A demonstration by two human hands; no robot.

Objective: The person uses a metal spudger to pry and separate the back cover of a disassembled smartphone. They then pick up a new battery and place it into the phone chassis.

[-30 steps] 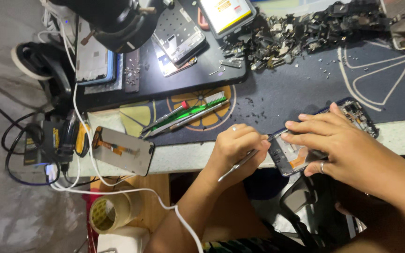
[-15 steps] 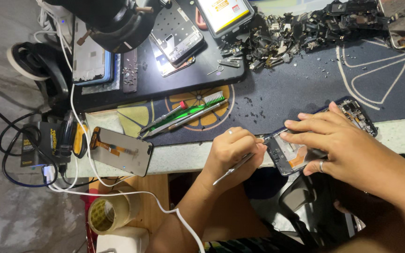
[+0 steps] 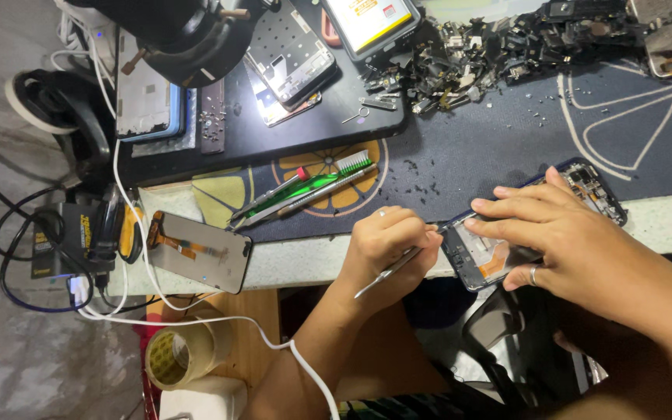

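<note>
Phone (image 3: 499,253), opened, lies at the counter (image 3: 313,260) edge, pinned flat under the right hand (image 3: 577,241). Left hand (image 3: 390,245) grips thin metal tweezers (image 3: 386,274), tip at the phone's left edge.

My only view: head camera, looking steeply down at close range onto the work mat (image 3: 507,148) and bench edge (image 3: 305,260); no second view.

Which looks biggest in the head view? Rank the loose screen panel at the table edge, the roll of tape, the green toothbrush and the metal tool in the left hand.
1. Loose screen panel
2. Roll of tape, though it sits lower than the table, so this is unsure
3. Green toothbrush, long but thin
4. Metal tool, partly hidden in the left hand
</note>
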